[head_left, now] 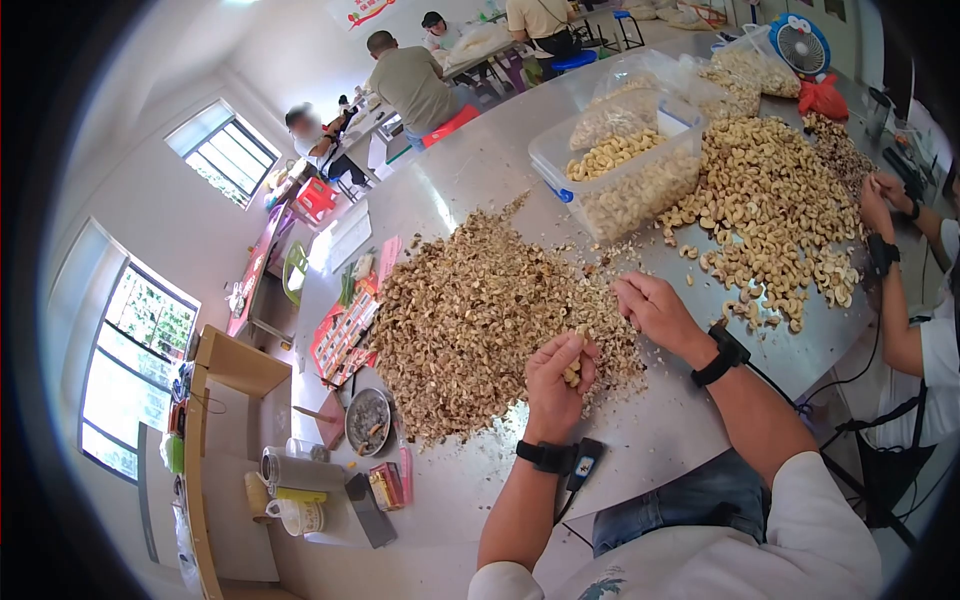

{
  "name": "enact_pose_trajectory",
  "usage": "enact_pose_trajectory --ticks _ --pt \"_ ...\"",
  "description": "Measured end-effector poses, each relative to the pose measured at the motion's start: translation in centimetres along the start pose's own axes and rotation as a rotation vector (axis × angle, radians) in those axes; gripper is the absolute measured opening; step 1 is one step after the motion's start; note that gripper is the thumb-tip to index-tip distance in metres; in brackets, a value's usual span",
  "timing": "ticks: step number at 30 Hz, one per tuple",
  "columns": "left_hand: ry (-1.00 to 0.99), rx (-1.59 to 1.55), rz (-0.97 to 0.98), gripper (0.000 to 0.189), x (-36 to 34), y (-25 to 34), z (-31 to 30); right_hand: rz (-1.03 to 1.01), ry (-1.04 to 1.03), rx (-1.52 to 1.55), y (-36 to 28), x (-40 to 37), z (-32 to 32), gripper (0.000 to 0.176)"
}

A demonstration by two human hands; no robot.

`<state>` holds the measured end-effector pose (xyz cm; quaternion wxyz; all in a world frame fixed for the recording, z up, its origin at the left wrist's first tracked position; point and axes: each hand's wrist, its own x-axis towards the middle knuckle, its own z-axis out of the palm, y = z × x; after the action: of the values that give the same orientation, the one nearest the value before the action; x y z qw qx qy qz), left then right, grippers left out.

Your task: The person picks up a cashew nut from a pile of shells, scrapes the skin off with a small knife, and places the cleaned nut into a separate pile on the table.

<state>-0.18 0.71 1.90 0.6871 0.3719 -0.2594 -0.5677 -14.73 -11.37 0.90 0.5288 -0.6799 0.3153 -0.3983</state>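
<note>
My left hand [556, 388] is curled, palm up, round a few pale cashews [572, 374] at the near right edge of a large heap of small tan and brown bits [470, 320]. To its right, my right hand [656, 312] has its thumb and fingers pinched together just above the metal table. Whatever may be in that pinch is too small or hidden to tell. Beyond my right hand lies a wide pile of whole cashews [775, 200]. A clear plastic box [560, 160] with cashews in it stands behind both hands.
At the right, a co-worker's hands [880, 205] work beside the cashew pile. Filled plastic bags [735, 80] and a blue fan [800, 45] stand at the back. A metal bowl [368, 420], a red box [386, 486] and a cup [297, 516] are at the left edge.
</note>
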Motion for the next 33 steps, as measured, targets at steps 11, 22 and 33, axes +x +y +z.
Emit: enact_pose_trajectory --ticks 11,22,33 --pt "0.020 0.014 0.000 0.012 0.1 0.0 -0.2 -0.017 -0.002 -0.023 -0.6 -0.2 0.1 0.026" --pt "0.041 0.013 0.002 0.013 0.2 0.2 -0.4 -0.099 0.017 -0.078 -0.1 -0.3 0.5 0.022" --pt "0.049 0.018 0.005 0.013 0.2 0.2 -0.3 -0.101 -0.005 -0.102 0.1 -0.3 0.5 0.022"
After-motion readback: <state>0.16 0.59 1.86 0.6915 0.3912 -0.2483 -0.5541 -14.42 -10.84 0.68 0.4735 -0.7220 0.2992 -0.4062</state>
